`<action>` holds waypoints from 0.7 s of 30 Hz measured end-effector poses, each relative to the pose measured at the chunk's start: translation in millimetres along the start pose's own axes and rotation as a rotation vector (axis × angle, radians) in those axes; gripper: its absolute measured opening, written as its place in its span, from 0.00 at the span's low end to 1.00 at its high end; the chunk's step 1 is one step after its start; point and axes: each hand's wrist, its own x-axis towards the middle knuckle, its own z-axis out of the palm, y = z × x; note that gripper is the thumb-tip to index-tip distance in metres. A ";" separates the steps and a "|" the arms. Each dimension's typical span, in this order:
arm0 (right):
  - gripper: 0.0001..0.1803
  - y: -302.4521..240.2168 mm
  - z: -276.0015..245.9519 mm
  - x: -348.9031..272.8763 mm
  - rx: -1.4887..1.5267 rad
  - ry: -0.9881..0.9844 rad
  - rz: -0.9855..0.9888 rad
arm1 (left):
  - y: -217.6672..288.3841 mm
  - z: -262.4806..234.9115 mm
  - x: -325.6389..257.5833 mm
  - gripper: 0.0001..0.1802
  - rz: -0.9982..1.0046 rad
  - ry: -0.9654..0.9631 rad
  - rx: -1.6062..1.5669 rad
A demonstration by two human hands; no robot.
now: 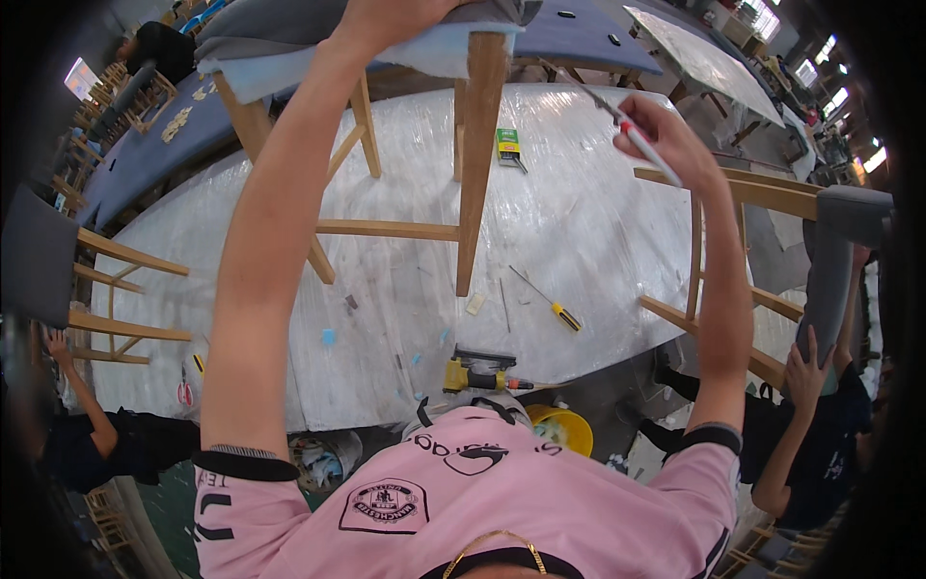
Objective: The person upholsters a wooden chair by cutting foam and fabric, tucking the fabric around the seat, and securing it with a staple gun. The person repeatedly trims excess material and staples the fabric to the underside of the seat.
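A furniture workshop is showing: a padded chair (pixel 482 125) is standing at twelve o'clock, a power tool (pixel 468 375) is lying at six, co-workers (pixel 820 439) are handling chairs (pixel 825 285) at three and nine, wooden frames (pixel 152 110) are crowding ten

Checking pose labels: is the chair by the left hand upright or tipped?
Upright: the chair has its grey seat uppermost, wooden legs pointing down toward the film-covered table.
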 end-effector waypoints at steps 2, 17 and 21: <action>0.25 -15.1 -18.2 31.4 -0.014 -0.025 -0.094 | -0.3 -21.7 2.7 0.13 -0.048 -0.029 0.036; 0.39 6.0 -67.3 115.5 -0.165 -0.122 -0.310 | -16.8 7.3 15.4 0.13 -0.254 -0.071 -0.102; 0.40 20.1 -70.3 124.4 -0.210 -0.143 -0.334 | -17.4 8.0 16.9 0.12 -0.246 -0.061 -0.085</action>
